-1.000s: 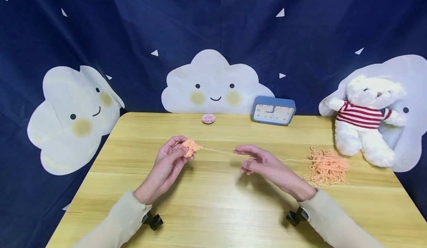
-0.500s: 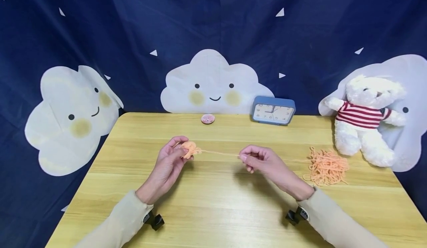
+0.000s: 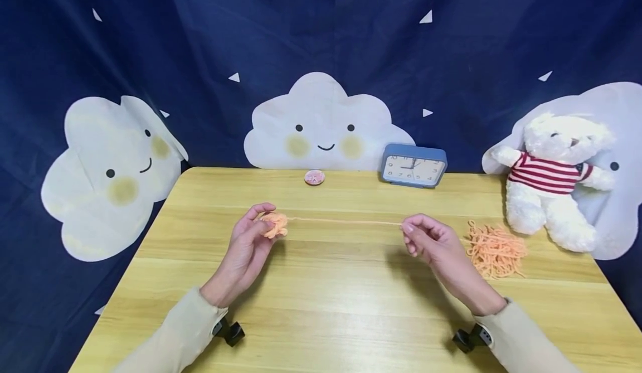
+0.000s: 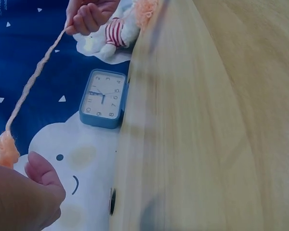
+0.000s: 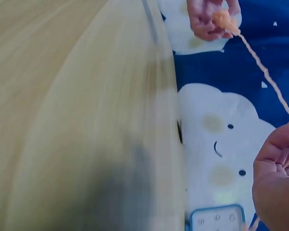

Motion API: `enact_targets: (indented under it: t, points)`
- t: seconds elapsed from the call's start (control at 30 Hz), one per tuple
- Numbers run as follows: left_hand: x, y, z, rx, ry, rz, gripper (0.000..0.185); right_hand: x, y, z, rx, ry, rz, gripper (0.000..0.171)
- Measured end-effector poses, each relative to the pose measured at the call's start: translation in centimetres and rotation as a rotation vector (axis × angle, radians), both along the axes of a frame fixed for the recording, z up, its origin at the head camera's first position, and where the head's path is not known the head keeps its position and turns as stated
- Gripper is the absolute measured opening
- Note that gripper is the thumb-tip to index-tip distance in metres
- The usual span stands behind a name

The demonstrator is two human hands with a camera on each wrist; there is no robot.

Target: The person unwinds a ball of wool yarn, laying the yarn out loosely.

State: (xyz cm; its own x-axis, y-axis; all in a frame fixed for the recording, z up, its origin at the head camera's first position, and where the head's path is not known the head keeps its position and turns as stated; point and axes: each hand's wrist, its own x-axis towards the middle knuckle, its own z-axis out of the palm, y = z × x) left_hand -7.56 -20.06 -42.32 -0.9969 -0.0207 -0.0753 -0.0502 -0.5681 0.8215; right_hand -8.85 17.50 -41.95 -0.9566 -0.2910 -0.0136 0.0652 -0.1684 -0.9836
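Observation:
My left hand (image 3: 249, 250) holds a small bundle of peach yarn (image 3: 275, 225) between thumb and fingers, raised over the table. A single yarn strand (image 3: 346, 221) runs taut from that bundle to my right hand (image 3: 441, 250), whose thumb and forefinger pinch it. The left wrist view shows the strand (image 4: 31, 82) slanting up from the bundle (image 4: 4, 150) to the right hand's fingertips. On the table just beyond the right hand lies a loose heap of the same yarn (image 3: 496, 252). From the right wrist view, the left hand (image 5: 205, 21) is seen around the bundle.
A blue alarm clock (image 3: 413, 165) stands at the table's back edge. Left of it lies a small pink round object (image 3: 314, 177). A white teddy bear (image 3: 549, 178) in a striped shirt sits at the back right. Behind the wooden table (image 3: 321, 306) hangs a dark blue cloud-print curtain (image 3: 281, 27).
My right hand, loosely open a second ago, has pinched the strand and moved right, lengthening the stretch between the hands. The left hand has shifted slightly left with the bundle.

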Motion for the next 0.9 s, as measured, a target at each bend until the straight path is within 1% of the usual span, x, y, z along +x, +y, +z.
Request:
enact_targets:
  t: [0.3, 0.5, 0.7, 0.9]
  points:
    - [0.2, -0.6, 0.0, 0.024, 0.029, 0.026, 0.031, 0.8, 4.0, -0.4, -0.126, -0.007, -0.106, 0.017]
    - [0.2, -0.9, 0.1, 0.030, 0.034, 0.037, 0.030, 1.2, 7.0, -1.2, -0.207, -0.015, -0.169, 0.025]
    - [0.2, -1.1, 0.1, 0.029, 0.039, 0.036, 0.031, 1.1, 9.9, -1.8, -0.314, -0.013, -0.215, 0.028]
    - [0.4, -1.2, 0.1, 0.057, 0.052, 0.024, 0.035, 0.8, 12.7, -1.8, -0.437, -0.017, -0.259, 0.028]
